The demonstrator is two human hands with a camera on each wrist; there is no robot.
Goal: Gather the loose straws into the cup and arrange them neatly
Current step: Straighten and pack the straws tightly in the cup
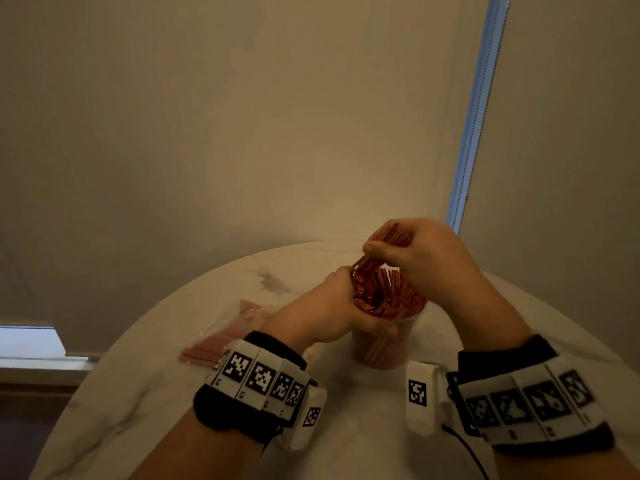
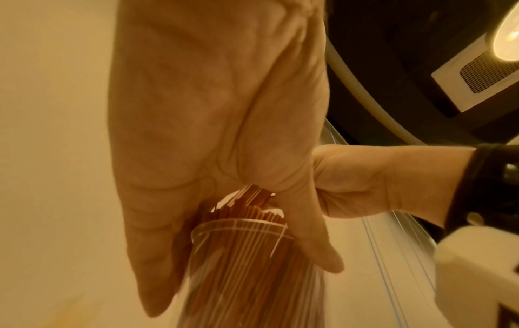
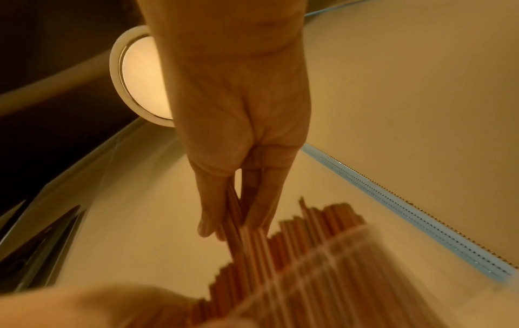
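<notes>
A clear plastic cup (image 1: 381, 351) packed with red straws (image 1: 388, 296) stands on the round white marble table (image 1: 346, 445). My left hand (image 1: 332, 306) wraps round the cup's rim and the straws' left side, thumb in front; in the left wrist view the cup (image 2: 247, 255) sits between thumb and fingers. My right hand (image 1: 412, 251) pinches a small bunch of straws (image 1: 381, 247) above the cup, their lower ends pointing down into it. In the right wrist view the bunch (image 3: 233, 210) lies between thumb and fingers, above the straws in the cup (image 3: 309, 255).
A clear plastic bag with more red straws (image 1: 221, 337) lies on the table to the left of the cup. A beige wall and a roller blind with a bead chain (image 1: 474, 116) rise behind the table. The floor shows dark at the lower left.
</notes>
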